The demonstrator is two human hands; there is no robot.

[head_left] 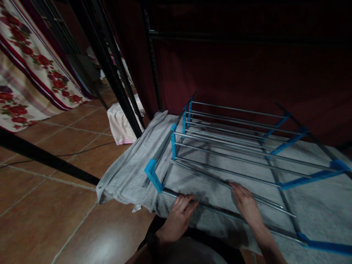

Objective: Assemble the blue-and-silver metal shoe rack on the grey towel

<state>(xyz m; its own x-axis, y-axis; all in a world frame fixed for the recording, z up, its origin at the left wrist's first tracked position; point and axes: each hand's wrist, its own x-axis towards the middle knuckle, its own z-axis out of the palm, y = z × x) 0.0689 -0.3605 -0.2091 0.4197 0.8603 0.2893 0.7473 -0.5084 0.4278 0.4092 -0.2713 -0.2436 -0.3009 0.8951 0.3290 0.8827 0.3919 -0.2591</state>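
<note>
A rack of grey metal rods with blue plastic joints (pixel 173 143) lies on a grey towel-like cloth (pixel 129 165). My left hand (pixel 180 216) is closed on the front metal rod (pixel 220 209), its fingers curled over the top. My right hand (pixel 244 201) grips a thinner metal rod (pixel 203 175) that slants across the rack just behind the front one. The lower right end of the thinner rod, beside another rod, lies apart from the blue joints. At the rack's left end, a blue corner joint (pixel 154 175) stands up from the cloth.
Dark metal posts (pixel 118 73) rise at the left, and a dark bar (pixel 49 159) crosses low there. A maroon curtain (pixel 233 77) hangs behind. A striped cloth (pixel 122 123), a flowered fabric (pixel 41 66) and a thin cable (pixel 82 149) are over the tiled floor (pixel 63 190).
</note>
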